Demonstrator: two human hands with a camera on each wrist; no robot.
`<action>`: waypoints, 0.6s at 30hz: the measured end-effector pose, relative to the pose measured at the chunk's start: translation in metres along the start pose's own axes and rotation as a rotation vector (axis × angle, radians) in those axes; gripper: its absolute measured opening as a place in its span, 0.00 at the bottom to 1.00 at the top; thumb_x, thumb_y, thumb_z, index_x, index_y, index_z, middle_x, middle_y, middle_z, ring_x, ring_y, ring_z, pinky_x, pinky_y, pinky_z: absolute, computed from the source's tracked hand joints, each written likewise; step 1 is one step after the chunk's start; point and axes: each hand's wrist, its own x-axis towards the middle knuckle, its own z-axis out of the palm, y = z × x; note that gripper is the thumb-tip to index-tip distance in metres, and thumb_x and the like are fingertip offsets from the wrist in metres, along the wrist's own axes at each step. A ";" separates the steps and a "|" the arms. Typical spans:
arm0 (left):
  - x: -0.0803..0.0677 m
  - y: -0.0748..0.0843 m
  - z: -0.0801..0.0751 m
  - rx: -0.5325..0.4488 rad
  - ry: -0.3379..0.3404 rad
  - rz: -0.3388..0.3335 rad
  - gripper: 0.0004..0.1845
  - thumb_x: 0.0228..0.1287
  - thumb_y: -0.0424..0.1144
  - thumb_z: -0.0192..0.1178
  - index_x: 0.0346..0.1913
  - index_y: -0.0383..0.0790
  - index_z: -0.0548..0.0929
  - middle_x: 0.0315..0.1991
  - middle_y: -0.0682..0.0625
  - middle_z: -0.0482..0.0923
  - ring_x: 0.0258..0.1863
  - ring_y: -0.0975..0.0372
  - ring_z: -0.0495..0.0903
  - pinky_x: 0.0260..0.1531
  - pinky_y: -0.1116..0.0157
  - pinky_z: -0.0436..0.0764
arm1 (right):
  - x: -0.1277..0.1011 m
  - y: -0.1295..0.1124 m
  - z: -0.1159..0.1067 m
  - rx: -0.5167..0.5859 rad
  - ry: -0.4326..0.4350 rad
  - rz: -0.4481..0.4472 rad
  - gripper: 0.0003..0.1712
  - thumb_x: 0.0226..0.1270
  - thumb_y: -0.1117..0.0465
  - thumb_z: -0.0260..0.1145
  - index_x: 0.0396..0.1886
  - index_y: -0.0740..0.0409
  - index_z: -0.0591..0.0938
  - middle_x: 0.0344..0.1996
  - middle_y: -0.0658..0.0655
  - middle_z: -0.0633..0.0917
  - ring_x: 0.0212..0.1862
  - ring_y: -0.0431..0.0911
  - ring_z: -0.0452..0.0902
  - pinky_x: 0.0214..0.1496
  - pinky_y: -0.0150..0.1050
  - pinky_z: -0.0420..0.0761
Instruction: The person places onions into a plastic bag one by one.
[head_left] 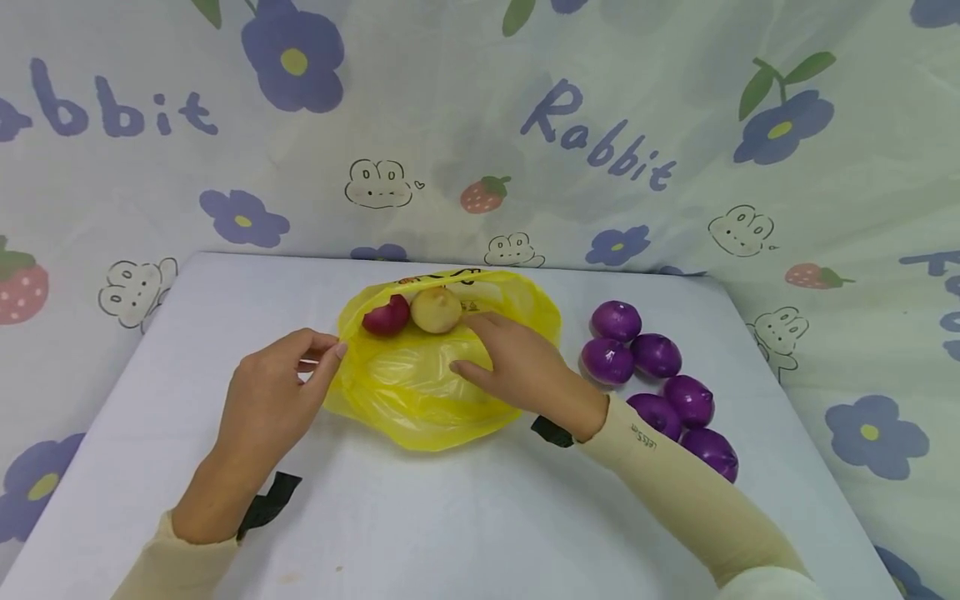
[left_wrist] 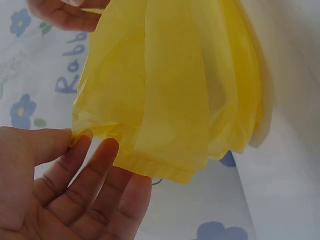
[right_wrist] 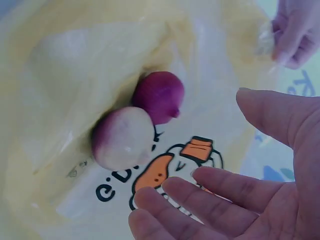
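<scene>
A yellow plastic bag [head_left: 420,417] lies on the table with its mouth spread wide. Between thumb and fingers, my left hand [head_left: 273,392] pinches the bag's left rim; the left wrist view shows the same grip on the thin edge. Inside are two onions: a dark red-purple onion [right_wrist: 159,97] and, touching it, a paler onion [right_wrist: 125,139] that is whitish with a purple side. My right hand [head_left: 517,358] reaches over the bag's mouth from the right, fingers spread and holding nothing. In the right wrist view its fingertips [right_wrist: 145,197] hover near the paler onion.
Several glossy purple onions [head_left: 656,356] sit in a loose group to the right of the bag, some close to my right forearm. A white cloth covers the table [head_left: 420,533]. Behind it hangs a patterned curtain [head_left: 435,108] with flowers and rabbits.
</scene>
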 end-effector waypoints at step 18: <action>0.000 0.001 0.000 -0.005 0.002 -0.011 0.08 0.72 0.35 0.69 0.48 0.34 0.86 0.43 0.40 0.88 0.39 0.46 0.88 0.38 0.44 0.89 | -0.082 0.043 -0.018 0.148 0.159 -0.122 0.43 0.67 0.41 0.76 0.75 0.53 0.73 0.69 0.54 0.78 0.66 0.50 0.78 0.67 0.52 0.80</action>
